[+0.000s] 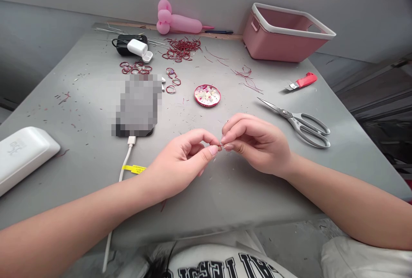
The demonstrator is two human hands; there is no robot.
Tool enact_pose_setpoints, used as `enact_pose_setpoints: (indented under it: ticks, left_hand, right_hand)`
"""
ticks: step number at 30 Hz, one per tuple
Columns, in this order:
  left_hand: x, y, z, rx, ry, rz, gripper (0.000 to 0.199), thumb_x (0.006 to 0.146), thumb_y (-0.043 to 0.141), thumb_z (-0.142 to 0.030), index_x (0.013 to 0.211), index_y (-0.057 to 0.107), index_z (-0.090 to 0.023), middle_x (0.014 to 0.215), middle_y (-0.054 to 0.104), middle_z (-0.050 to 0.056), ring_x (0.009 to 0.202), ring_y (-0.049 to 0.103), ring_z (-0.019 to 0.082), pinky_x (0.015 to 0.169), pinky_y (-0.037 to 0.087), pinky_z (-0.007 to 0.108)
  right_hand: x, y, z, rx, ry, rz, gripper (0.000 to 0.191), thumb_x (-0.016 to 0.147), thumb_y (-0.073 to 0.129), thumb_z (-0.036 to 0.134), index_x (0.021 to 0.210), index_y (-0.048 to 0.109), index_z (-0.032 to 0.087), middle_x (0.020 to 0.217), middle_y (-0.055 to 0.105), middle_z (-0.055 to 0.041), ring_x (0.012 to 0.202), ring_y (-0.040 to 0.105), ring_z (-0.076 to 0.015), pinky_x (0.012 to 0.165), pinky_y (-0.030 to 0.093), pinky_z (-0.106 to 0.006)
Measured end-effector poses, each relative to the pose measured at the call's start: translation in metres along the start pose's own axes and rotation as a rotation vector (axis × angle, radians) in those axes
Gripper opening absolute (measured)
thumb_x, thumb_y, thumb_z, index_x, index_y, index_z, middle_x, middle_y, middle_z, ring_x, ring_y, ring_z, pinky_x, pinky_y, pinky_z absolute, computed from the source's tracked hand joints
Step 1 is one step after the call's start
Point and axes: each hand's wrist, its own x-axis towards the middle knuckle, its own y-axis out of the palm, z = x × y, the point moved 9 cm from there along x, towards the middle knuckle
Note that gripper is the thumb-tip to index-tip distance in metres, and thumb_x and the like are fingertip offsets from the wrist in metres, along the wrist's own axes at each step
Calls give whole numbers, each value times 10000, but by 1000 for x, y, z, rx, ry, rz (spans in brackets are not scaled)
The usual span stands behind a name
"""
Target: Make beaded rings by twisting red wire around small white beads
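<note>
Reddish piece (220, 147), on the near side of the bead dish (207, 105), is clamped by left hand (183, 160) and right hand (262, 144) fingers and may drop if either pinch slackens.

From here I see a grey table (244, 196): pink basket (273, 47) at its far right corner, scissors (289, 116) toward the right edge, red cords (184, 49) near the far edge.
</note>
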Motion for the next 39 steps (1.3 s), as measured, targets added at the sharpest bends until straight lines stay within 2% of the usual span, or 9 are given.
enact_pose_setpoints:
  ticks: [7,12,16,19,25,28,33,35,39]
  left_hand:
    - [2,0,-1,-10,6,-3,123,912,502,-328,924,555,-218,524,413,-91,478,363,67,445,294,184]
    - [-1,2,2,-65,-85,10,116,924,457,-323,933,520,-227,524,442,-88,470,328,71,447,260,199]
    - [-5,3,9,-131,-203,11,143,914,376,-260,971,502,-222,549,513,-65,476,295,79,464,234,217]
    - [-5,4,9,-133,-212,22,153,891,381,-287,976,486,-216,555,534,-49,484,288,92,462,220,231]
    - [-5,6,10,-121,-212,22,167,877,396,-314,1006,461,-230,565,545,-47,490,264,102,463,218,235]
    - [-4,6,11,-164,-206,17,165,887,404,-288,1026,469,-227,618,584,-39,494,271,95,471,245,230]
    - [3,-9,9,-263,-96,-111,189,927,441,-357,1007,519,-204,862,675,26,546,401,83,498,344,219]
    - [5,-9,9,-248,-91,-100,209,937,451,-387,965,532,-197,810,663,22,530,426,81,478,345,214]
    - [5,-3,14,-226,-176,-10,189,946,459,-337,849,520,-187,592,542,-49,421,287,47,411,220,188]
  right_hand:
    - [-1,-1,17,-224,-161,-35,131,840,618,36,866,595,162,787,570,-36,686,558,-101,550,487,-239]
    - [-1,0,17,-277,-160,-38,116,842,611,60,870,583,169,783,578,-38,671,554,-106,549,489,-248]
    - [-1,7,14,-235,-131,33,103,840,589,60,855,565,159,787,575,-41,646,528,-96,525,466,-236]
    - [-1,13,14,-213,-139,97,109,844,574,57,859,563,165,799,589,-40,671,535,-99,529,457,-227]
    - [-4,20,15,-201,-155,161,95,897,554,81,923,596,162,848,596,-55,749,572,-105,660,513,-234]
    - [-3,17,15,-257,-149,123,101,902,536,78,899,591,163,824,591,-47,736,560,-108,642,507,-234]
    - [0,-4,15,-403,-129,-56,136,877,532,53,868,572,182,818,586,-48,727,573,-131,630,503,-268]
    - [1,-13,15,-460,-136,-119,147,868,546,50,859,567,195,808,587,-45,709,571,-137,624,497,-280]
    - [3,-19,16,-495,-172,-146,145,869,559,59,859,570,203,802,596,-45,707,581,-143,620,496,-290]
